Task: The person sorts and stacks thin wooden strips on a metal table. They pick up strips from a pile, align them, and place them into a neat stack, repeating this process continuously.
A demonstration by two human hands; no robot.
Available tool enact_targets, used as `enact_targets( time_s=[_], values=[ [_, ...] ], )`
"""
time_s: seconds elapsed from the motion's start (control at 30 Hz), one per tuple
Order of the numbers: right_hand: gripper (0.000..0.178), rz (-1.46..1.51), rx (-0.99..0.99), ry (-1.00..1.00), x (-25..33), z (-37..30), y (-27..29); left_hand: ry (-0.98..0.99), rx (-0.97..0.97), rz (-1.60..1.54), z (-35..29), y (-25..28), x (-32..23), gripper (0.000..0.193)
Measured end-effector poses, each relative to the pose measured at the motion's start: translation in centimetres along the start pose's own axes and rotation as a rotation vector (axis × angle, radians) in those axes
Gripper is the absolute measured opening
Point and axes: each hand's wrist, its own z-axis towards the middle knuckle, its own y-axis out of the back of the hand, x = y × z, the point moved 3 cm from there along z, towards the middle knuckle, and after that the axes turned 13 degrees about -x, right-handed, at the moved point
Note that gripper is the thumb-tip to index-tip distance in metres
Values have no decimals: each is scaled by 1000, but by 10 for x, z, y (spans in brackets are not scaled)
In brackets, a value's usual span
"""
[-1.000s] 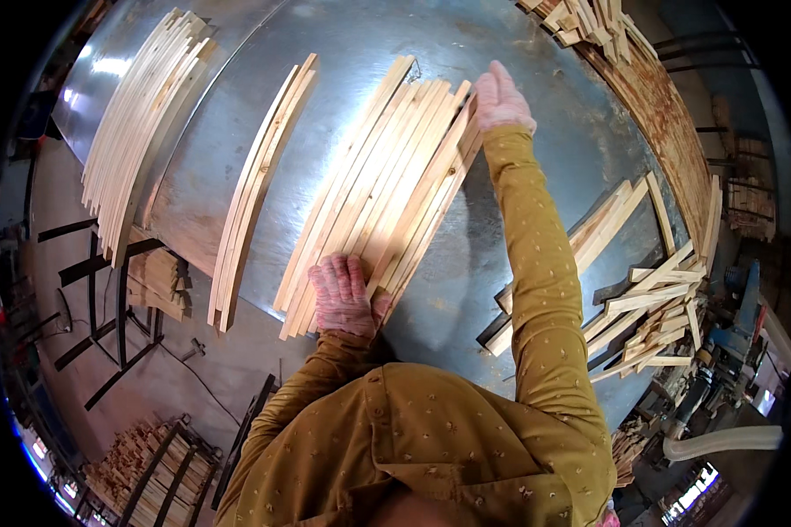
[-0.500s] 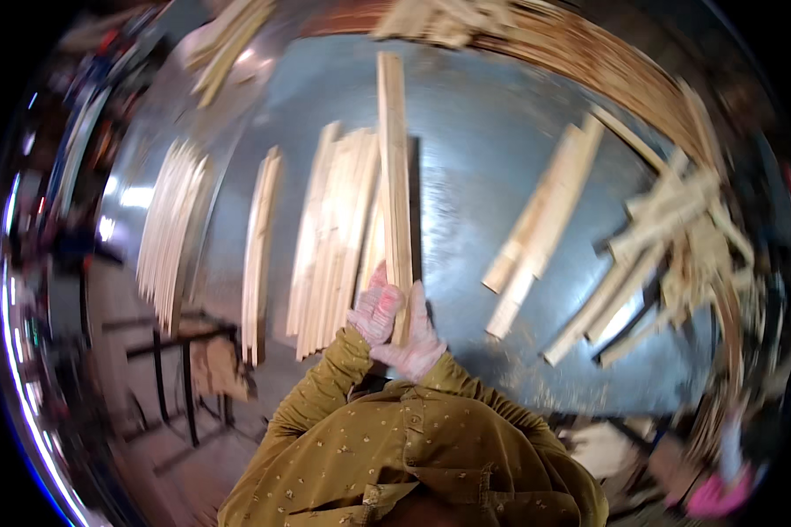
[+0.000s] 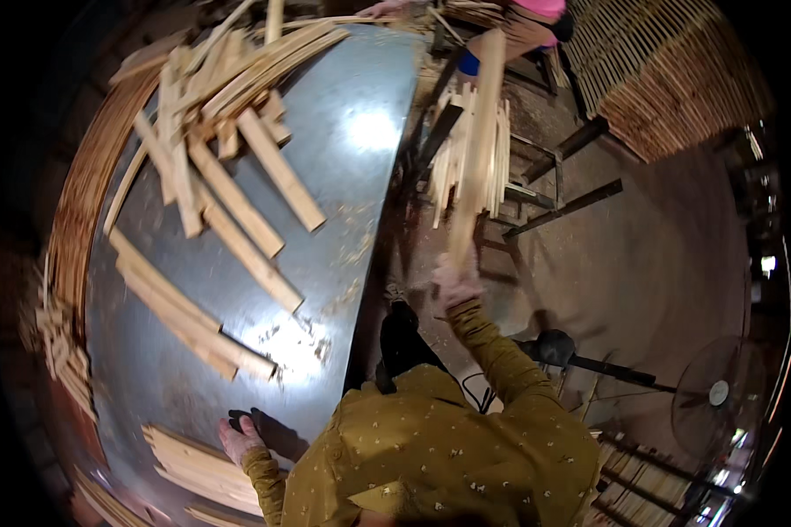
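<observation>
My right hand (image 3: 457, 283), in a pale glove, is closed on the near end of a long wooden slat (image 3: 482, 140). Motion blurs both the hand and the slat, which points away from me, off the table's right edge. Behind it, a bundle of pale wooden strips (image 3: 446, 167) rests on a low metal frame. My left hand (image 3: 240, 439) is at the near left, over the metal table (image 3: 325, 272), its fingers apart and nothing in it. Close beside that hand lies a row of wooden slats (image 3: 198, 465).
Loose wood pieces (image 3: 228, 132) are heaped at the table's far left, with two slats (image 3: 193, 321) nearer me. A person in pink (image 3: 540, 9) is beyond the frame. A large slatted stack (image 3: 677, 88) stands far right, and a fan (image 3: 719, 393) at the right.
The view has swung right. The slat, earlier between both hands over the table, is now in my right hand alone, past the table's edge. My left hand has let go of it.
</observation>
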Motion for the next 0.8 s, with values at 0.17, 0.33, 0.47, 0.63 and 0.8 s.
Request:
enact_targets(
  time_s=[0.17,0.33,0.47,0.63,0.8],
  values=[
    [40,250,-379,138,171,192,147,376,64,-488,61,-18,-160,94],
    [35,-28,-790,22,222,326,108,680,-282,155,83,-61,-133,83],
    [39,-126,-796,69,258,377,159,747,-68,-627,116,-85,-157,60],
    [45,-308,-800,53,279,405,170,693,14,106,83,-49,-225,61],
    [51,-462,-425,164,300,414,123,511,281,260,66,-29,-272,65]
  ],
)
